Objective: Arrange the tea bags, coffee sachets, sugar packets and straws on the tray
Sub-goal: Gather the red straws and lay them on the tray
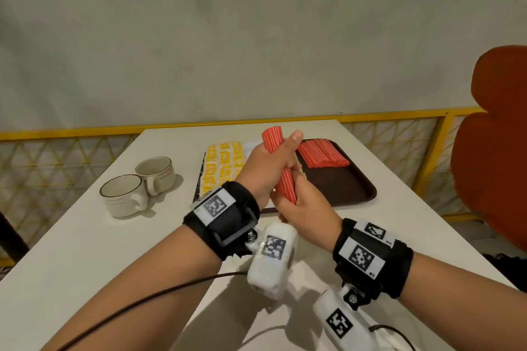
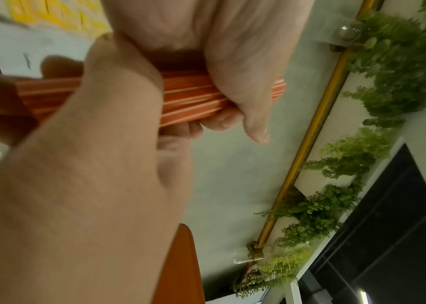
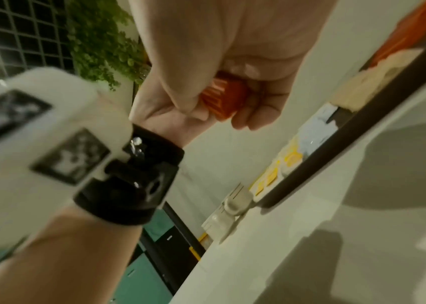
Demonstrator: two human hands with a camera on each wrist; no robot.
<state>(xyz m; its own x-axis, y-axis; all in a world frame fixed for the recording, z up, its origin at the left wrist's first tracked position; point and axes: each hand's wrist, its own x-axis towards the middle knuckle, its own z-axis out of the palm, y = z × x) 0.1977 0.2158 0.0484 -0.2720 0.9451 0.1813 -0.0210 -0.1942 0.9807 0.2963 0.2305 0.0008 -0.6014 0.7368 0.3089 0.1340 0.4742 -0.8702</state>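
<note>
Both hands hold one bundle of red, white-striped straws (image 1: 281,164) upright-tilted above the tray's near edge. My left hand (image 1: 268,168) grips its upper half, thumb along the side. My right hand (image 1: 302,208) holds the lower end. In the left wrist view the left hand's fingers (image 2: 222,121) curl round the bundle (image 2: 193,98). The right wrist view shows the bundle's end (image 3: 223,98) inside my right hand (image 3: 232,51). On the brown tray (image 1: 356,191) lie a pile of the same straws (image 1: 325,154) at the back right and rows of yellow tea bags (image 1: 225,165) at the left.
Two white cups (image 1: 125,194) (image 1: 155,171) stand left of the tray on the white table (image 1: 85,251). An orange chair back (image 1: 496,151) rises at the right, beyond the table edge. Pale packets (image 3: 318,123) lie on the tray between tea bags and straws. A yellow railing (image 1: 85,131) runs behind.
</note>
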